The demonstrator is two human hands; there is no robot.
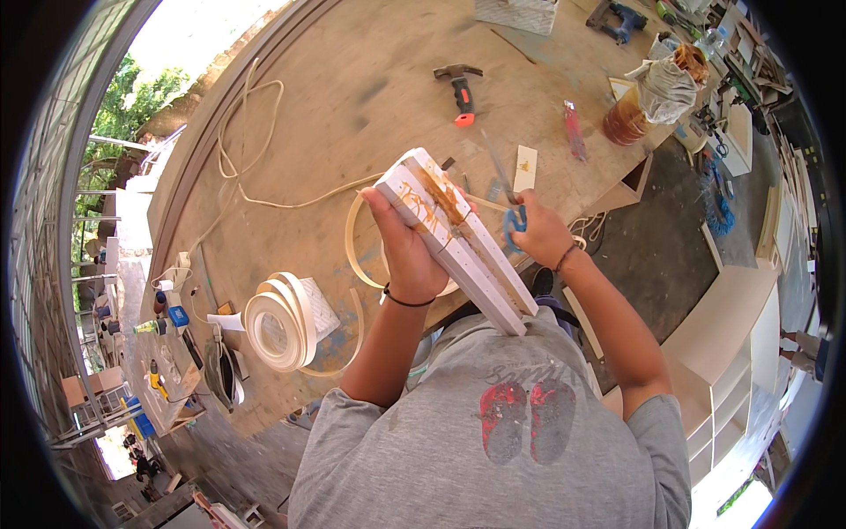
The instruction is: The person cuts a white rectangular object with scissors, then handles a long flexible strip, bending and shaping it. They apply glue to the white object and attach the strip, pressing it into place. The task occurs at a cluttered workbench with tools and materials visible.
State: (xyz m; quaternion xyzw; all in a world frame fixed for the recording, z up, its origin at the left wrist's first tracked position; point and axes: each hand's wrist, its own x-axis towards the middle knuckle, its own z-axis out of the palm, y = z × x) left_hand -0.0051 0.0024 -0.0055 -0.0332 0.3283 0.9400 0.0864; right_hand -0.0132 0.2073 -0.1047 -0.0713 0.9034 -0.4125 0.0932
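Observation:
My left hand (412, 260) is closed around a bundle of long white-edged wooden strips (480, 280), held at a slant in front of my shirt. Brown glue is smeared over the bundle's far end and runs along the groove between the strips. My right hand (545, 234) grips the blue-handled scissors (514, 226), whose blades point away from me over the table. A thin cream edging strip (354, 242) curves behind my left hand. Just beyond the scissors lies a small pale board (526, 167) with a brown glue spot.
On the worktable (344, 97) lie a claw hammer (462, 95), a red packet (575, 130) and a long cord (264, 201). A glue-stained container (630, 115) stands near the right edge. Left of me sits a coil of edging strip (280, 324). A white cabinet (718, 353) is at the right.

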